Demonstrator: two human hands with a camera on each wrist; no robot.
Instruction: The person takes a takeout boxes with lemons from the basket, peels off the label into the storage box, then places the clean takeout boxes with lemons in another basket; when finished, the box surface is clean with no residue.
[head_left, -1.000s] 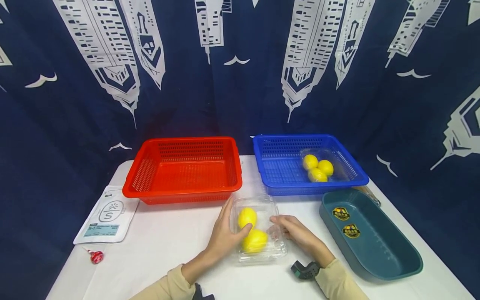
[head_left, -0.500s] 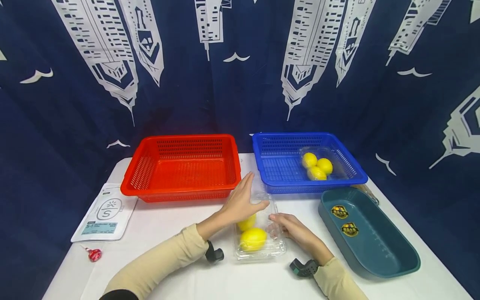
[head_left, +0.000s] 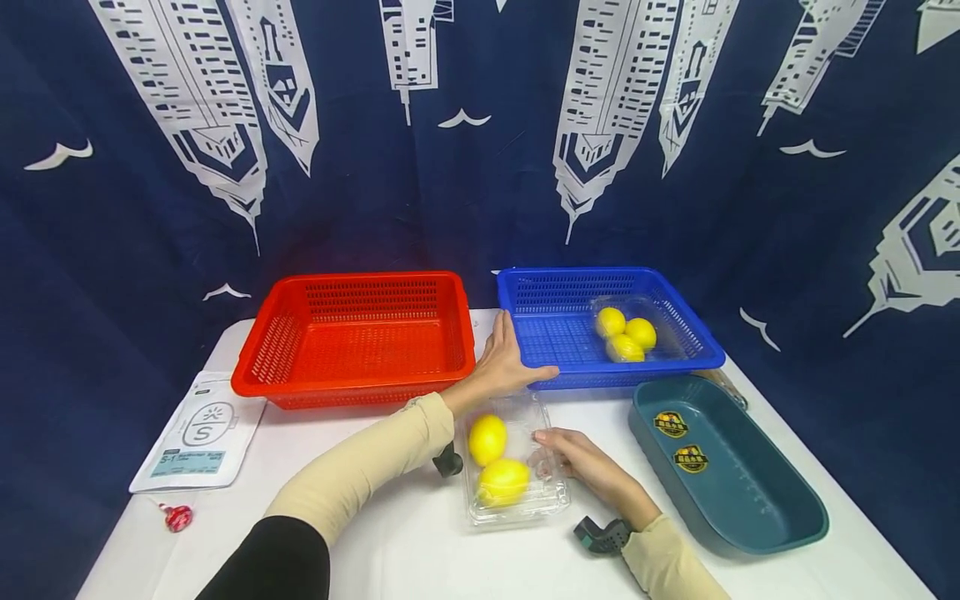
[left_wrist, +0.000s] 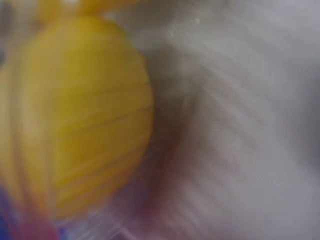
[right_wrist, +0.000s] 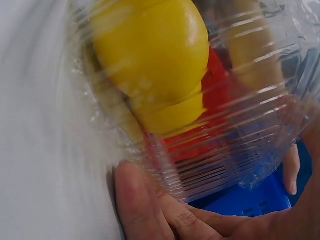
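Clear plastic forms the open container [head_left: 516,467] on the white counter [head_left: 360,533], and the right hand [head_left: 581,462] steadies its right wall, fingers [right_wrist: 150,210] curled against the ribbed side. Two lemons [head_left: 495,461] lie inside, just left of that hand. Beyond them the left hand [head_left: 506,364] reaches forward with straight, relaxed fingers, holding nothing, its thumb at the near rim of the blue basket [head_left: 555,333]. Three more lemons [head_left: 625,334] sit in a clear tray inside that basket, far right of the left hand. Left of this hand stands the red basket [head_left: 360,342]; right of the right hand lies a teal tray [head_left: 738,479].
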